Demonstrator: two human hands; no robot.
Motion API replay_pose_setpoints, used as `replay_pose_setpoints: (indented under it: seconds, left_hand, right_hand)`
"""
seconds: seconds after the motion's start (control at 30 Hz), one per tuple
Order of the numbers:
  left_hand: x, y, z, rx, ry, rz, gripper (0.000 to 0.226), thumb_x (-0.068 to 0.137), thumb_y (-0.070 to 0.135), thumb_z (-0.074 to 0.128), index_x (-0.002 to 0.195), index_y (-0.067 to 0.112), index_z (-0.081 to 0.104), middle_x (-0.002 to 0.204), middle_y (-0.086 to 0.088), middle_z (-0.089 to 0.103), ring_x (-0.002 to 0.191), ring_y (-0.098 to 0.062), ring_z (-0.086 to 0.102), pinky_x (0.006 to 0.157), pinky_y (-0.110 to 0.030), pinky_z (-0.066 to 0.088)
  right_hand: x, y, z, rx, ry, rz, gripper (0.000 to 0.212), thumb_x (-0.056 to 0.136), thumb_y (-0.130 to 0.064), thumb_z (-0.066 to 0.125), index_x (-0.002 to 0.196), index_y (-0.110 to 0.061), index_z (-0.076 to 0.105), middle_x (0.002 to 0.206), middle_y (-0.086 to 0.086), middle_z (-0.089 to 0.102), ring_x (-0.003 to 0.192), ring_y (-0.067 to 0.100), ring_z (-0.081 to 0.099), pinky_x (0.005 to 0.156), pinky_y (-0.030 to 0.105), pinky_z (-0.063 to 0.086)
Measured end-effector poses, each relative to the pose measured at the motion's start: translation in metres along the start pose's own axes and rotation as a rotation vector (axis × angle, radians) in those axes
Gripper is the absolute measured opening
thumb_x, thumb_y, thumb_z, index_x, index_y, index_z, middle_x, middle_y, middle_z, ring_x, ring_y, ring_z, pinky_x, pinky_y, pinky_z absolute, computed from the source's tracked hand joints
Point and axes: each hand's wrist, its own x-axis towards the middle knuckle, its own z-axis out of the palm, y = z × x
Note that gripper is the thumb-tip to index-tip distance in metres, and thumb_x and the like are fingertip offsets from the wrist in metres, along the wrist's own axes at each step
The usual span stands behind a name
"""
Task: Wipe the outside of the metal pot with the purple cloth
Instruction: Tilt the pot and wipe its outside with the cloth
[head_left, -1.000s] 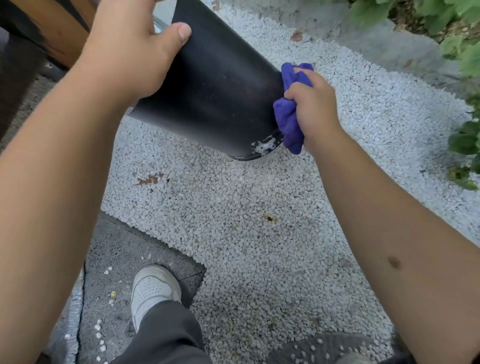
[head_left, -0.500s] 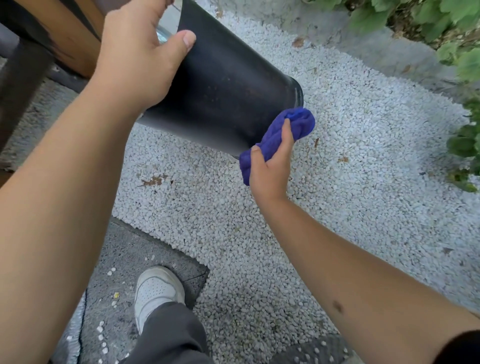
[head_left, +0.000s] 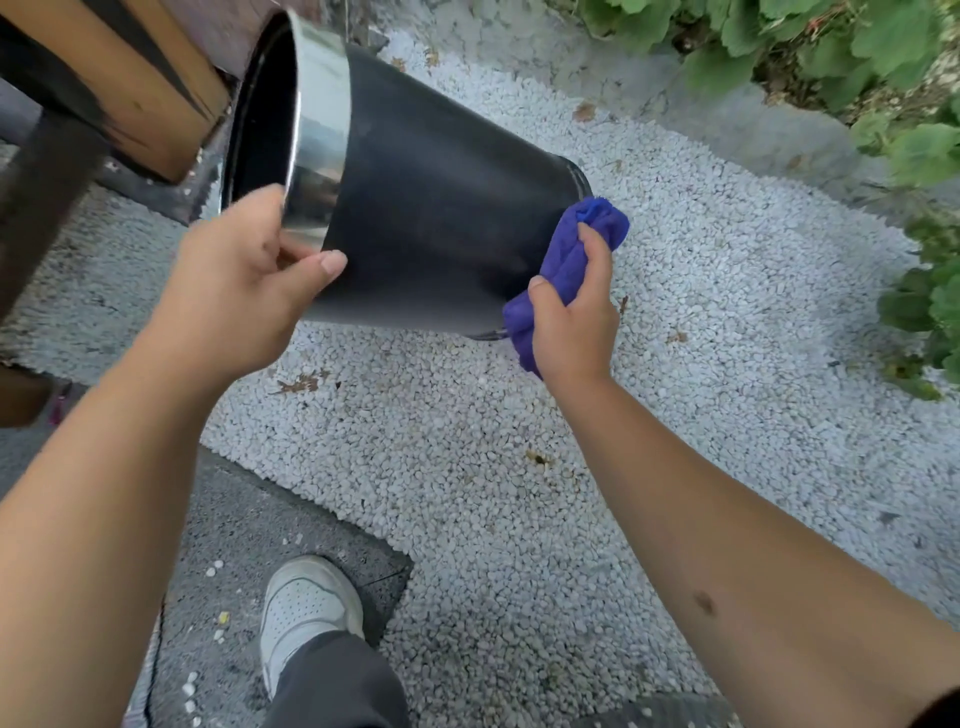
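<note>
Pot: the metal pot (head_left: 441, 208) was held tipped on its side above white gravel (head_left: 467, 467); dark interior, contents not visible.
Surface: matte black wall, shiny steel rim band.
Left hand (head_left: 244, 291): gripped the rim.
Right hand (head_left: 571, 317): clutched the bunched purple cloth (head_left: 566, 260) against the pot's base edge.

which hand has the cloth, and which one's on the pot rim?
The right hand grips the bunched purple cloth against the metal pot near its base. The left hand holds the pot's shiny rim end, thumb on the outside wall.
</note>
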Motion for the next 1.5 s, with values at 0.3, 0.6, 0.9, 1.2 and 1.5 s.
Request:
replay_pose_setpoints:
  seconds: [0.3, 0.6, 0.9, 1.2, 1.5]
  left_hand:
    - [0.030, 0.022, -0.007, -0.034, -0.027, 0.193, 0.068, 0.094, 0.029, 0.062, 0.152, 0.024, 0.028, 0.133, 0.013, 0.056, 0.106, 0.024, 0.052, 0.087, 0.009, 0.030]
    - [0.045, 0.018, 0.009, 0.078, 0.060, 0.286, 0.075, 0.089, 0.034, 0.056, 0.154, 0.037, 0.020, 0.109, -0.008, 0.063, 0.093, -0.031, 0.061, 0.083, -0.026, 0.041]
    - [0.054, -0.011, -0.003, -0.096, 0.079, 0.277, 0.077, 0.089, 0.024, 0.060, 0.153, 0.025, 0.018, 0.126, 0.031, 0.053, 0.100, 0.009, 0.054, 0.087, -0.002, 0.035]
    - [0.022, -0.031, -0.005, -0.195, 0.003, 0.121, 0.065, 0.087, 0.016, 0.061, 0.136, 0.049, 0.034, 0.117, 0.029, 0.059, 0.096, 0.019, 0.057, 0.086, -0.010, 0.045]
    - [0.030, 0.010, -0.014, -0.004, 0.044, 0.128, 0.033, 0.088, 0.019, 0.063, 0.121, 0.025, 0.059, 0.095, 0.017, 0.063, 0.078, 0.018, 0.055, 0.067, 0.008, 0.030]
  right_hand:
    - [0.033, -0.010, -0.015, -0.083, -0.112, 0.029, 0.061, 0.079, -0.029, 0.052, 0.138, -0.040, 0.044, 0.117, -0.021, 0.049, 0.104, 0.004, 0.050, 0.089, 0.022, 0.033]
    - [0.015, -0.002, -0.003, 0.123, -0.118, 0.089, 0.067, 0.081, -0.018, 0.054, 0.144, -0.036, 0.041, 0.126, -0.024, 0.043, 0.108, -0.006, 0.045, 0.089, 0.011, 0.029]
    - [-0.044, 0.025, 0.029, 0.145, -0.303, 0.119, 0.078, 0.086, -0.007, 0.052, 0.146, -0.050, 0.026, 0.140, -0.022, 0.036, 0.115, -0.013, 0.045, 0.091, 0.003, 0.030]
    - [-0.044, 0.030, 0.026, 0.142, -0.348, 0.153, 0.079, 0.085, -0.003, 0.052, 0.145, -0.048, 0.030, 0.119, -0.043, 0.035, 0.096, -0.031, 0.047, 0.078, -0.004, 0.035]
    - [-0.014, 0.012, 0.011, 0.086, -0.234, 0.182, 0.070, 0.079, -0.009, 0.049, 0.139, -0.044, 0.044, 0.118, -0.032, 0.047, 0.093, -0.026, 0.048, 0.079, 0.001, 0.032]
